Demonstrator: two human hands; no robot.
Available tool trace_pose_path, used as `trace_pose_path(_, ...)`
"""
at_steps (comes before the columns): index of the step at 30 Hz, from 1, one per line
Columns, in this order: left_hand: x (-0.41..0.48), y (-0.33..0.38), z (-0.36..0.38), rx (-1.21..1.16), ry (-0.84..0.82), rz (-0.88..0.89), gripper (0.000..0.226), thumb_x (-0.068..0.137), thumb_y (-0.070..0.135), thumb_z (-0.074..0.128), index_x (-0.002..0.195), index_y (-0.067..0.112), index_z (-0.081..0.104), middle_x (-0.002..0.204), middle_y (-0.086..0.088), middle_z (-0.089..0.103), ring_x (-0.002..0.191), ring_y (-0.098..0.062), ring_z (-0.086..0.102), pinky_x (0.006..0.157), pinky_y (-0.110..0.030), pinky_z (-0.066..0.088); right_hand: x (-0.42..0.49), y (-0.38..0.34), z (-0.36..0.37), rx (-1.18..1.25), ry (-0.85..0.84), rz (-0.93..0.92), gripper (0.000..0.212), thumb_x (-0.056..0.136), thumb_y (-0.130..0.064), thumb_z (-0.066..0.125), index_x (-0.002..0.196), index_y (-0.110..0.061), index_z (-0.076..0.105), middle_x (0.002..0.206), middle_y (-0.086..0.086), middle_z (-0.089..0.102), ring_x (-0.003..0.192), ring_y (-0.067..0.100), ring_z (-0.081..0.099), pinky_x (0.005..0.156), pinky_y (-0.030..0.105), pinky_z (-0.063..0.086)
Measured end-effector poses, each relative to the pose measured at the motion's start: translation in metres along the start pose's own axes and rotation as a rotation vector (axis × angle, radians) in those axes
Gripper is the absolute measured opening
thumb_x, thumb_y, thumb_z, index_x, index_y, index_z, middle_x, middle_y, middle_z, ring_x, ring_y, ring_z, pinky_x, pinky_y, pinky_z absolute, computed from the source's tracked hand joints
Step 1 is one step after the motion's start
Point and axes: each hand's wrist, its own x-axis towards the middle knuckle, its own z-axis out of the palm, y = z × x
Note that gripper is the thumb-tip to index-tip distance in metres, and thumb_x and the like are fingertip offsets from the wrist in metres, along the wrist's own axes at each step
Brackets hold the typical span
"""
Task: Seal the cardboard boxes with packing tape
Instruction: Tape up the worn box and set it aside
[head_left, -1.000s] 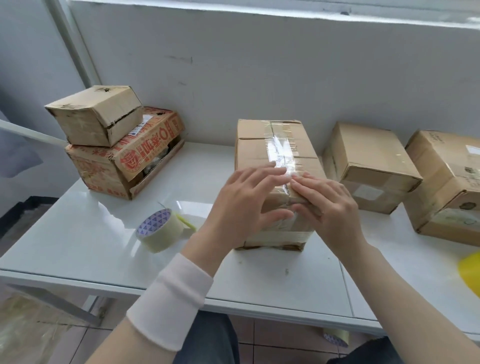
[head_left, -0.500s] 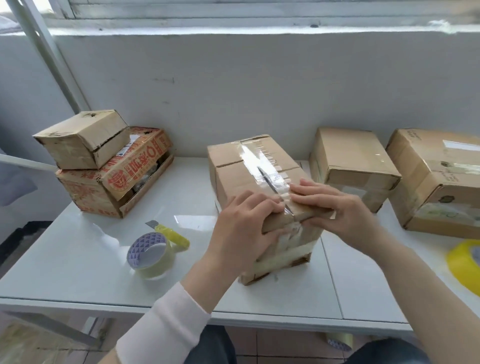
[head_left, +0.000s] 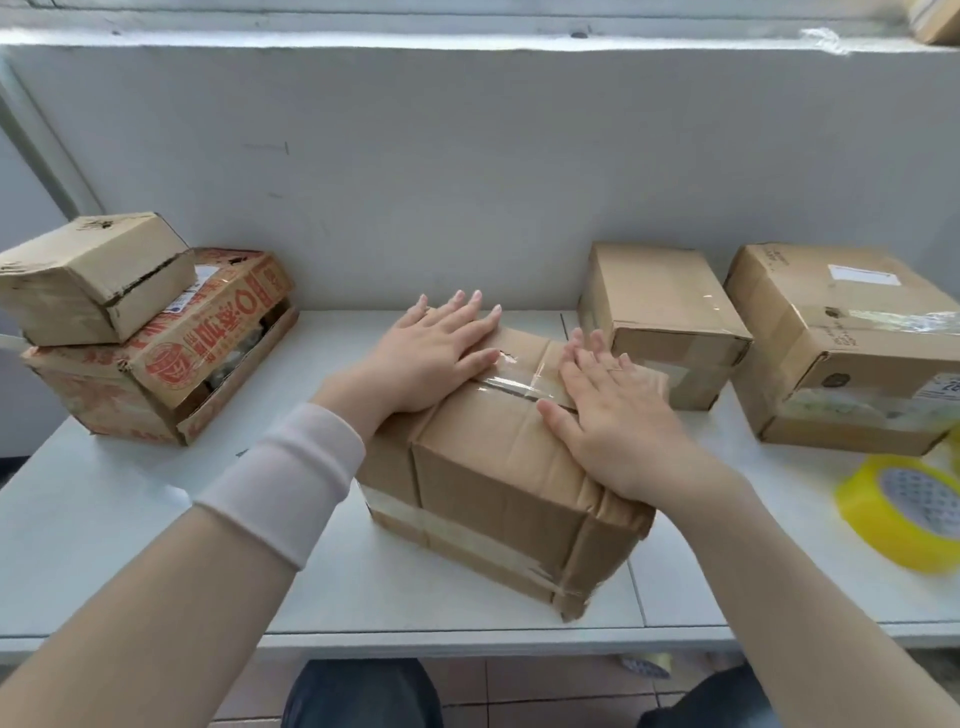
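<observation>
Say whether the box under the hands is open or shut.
Shut: flaps of the brown cardboard box lie flat, clear tape strip across the seam.

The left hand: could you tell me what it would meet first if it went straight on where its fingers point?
Probably the white wall: the left hand points over the far edge of the middle box, with nothing visible between, though depth is unclear.

A white table (head_left: 104, 519) stands against a pale wall (head_left: 467, 156), tiled floor (head_left: 545, 691) below.
</observation>
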Motion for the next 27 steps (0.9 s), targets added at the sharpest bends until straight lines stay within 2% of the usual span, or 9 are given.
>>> trace_pose_path(4, 0.000, 0.000, 0.000, 0.020, 0.008, 0.020, 0.054, 0.100, 0.047, 0.019, 0.151, 0.032, 0.005, 0.160, 0.004, -0.001, 0.146, -0.009, -0.005, 0.117, -0.034, -0.007, 0.001, 0.004, 0.007, -0.040, 0.016, 0.004, 0.066, 0.098, -0.049, 0.018, 0.150, -0.015, -0.003, 0.157, 0.000, -0.015, 0.144, 0.010, -0.013, 0.114, 0.028, -0.010)
trace_pose_path(7, -0.004, 0.000, -0.008, -0.081, 0.038, 0.007, 0.049, 0.101, 0.042, 0.024, 0.149, 0.032, 0.018, 0.159, 0.004, 0.006, 0.146, -0.009, -0.003, 0.117, -0.034, -0.007, 0.001, 0.005, 0.002, -0.022, 0.013, -0.018, 0.067, 0.097, -0.050, 0.021, 0.150, -0.016, -0.002, 0.158, -0.001, -0.015, 0.144, 0.010, -0.014, 0.114, 0.029, -0.011)
trace_pose_path(10, -0.025, -0.021, -0.005, -0.177, 0.121, -0.115, 0.047, 0.100, 0.042, 0.034, 0.145, 0.032, 0.031, 0.158, 0.001, 0.016, 0.146, -0.012, 0.006, 0.118, -0.041, -0.002, -0.010, 0.019, -0.002, 0.046, 0.124, -0.083, 0.064, 0.092, -0.054, 0.033, 0.148, -0.025, 0.021, 0.159, -0.003, -0.002, 0.145, 0.016, -0.012, 0.114, 0.038, -0.011)
trace_pose_path(12, -0.056, -0.041, 0.005, -0.607, 0.138, -0.229, 0.050, 0.096, 0.044, 0.042, 0.144, 0.033, 0.033, 0.154, -0.002, 0.028, 0.143, -0.014, 0.022, 0.118, -0.043, 0.013, -0.023, 0.032, -0.001, 0.219, 0.201, -0.094, 0.059, 0.082, -0.061, 0.039, 0.137, -0.042, 0.034, 0.157, -0.008, 0.009, 0.145, 0.018, -0.009, 0.114, 0.043, -0.007)
trace_pose_path(15, -0.094, -0.038, 0.028, -1.467, 0.215, -0.301, 0.055, 0.092, 0.053, 0.032, 0.140, 0.027, 0.040, 0.145, -0.004, 0.044, 0.129, -0.013, 0.046, 0.107, -0.033, 0.035, -0.033, 0.039, 0.006, 0.510, 0.267, -0.078, 0.044, 0.080, -0.052, 0.052, 0.123, -0.049, 0.040, 0.154, -0.009, 0.018, 0.143, 0.010, -0.001, 0.111, 0.026, 0.001)
trace_pose_path(17, -0.105, -0.024, 0.050, -1.636, 0.275, -0.366, 0.052, 0.097, 0.043, 0.026, 0.141, 0.018, 0.036, 0.144, -0.003, 0.045, 0.132, -0.014, 0.043, 0.106, -0.030, 0.036, -0.028, 0.037, 0.010, 0.561, 0.329, -0.056, 0.039, 0.086, -0.035, 0.064, 0.122, -0.041, 0.049, 0.150, -0.007, 0.028, 0.138, 0.008, 0.010, 0.105, 0.017, 0.003)
trace_pose_path(20, -0.108, -0.003, 0.068, -1.448, 0.450, -0.353, 0.039, 0.090, 0.041, 0.043, 0.127, 0.031, 0.043, 0.122, 0.019, 0.055, 0.108, 0.013, 0.052, 0.090, -0.008, 0.041, -0.021, 0.031, 0.005, 0.698, 0.314, 0.050, 0.048, 0.076, -0.039, 0.062, 0.123, -0.031, 0.058, 0.138, -0.010, 0.038, 0.132, 0.006, 0.018, 0.104, 0.018, 0.008)
trace_pose_path(23, -0.090, -0.002, 0.039, -1.278, 0.549, -0.390, 0.014, 0.094, 0.037, 0.051, 0.107, 0.032, 0.053, 0.097, 0.021, 0.059, 0.088, 0.007, 0.055, 0.064, -0.002, 0.041, -0.019, 0.036, 0.002, 0.891, 0.361, 0.217, 0.035, 0.084, -0.024, 0.062, 0.119, -0.027, 0.064, 0.129, -0.007, 0.053, 0.132, 0.016, 0.030, 0.114, 0.032, 0.021)
trace_pose_path(27, -0.067, 0.005, -0.024, -0.942, 0.579, -0.335, 0.037, 0.075, 0.068, 0.050, 0.097, 0.038, 0.055, 0.082, 0.026, 0.059, 0.077, 0.011, 0.054, 0.059, -0.006, 0.036, -0.025, 0.042, 0.011, 1.376, 0.205, 0.319, 0.029, 0.089, -0.025, 0.059, 0.118, -0.023, 0.062, 0.111, -0.009, 0.067, 0.100, 0.004, 0.063, 0.075, 0.017, 0.050)
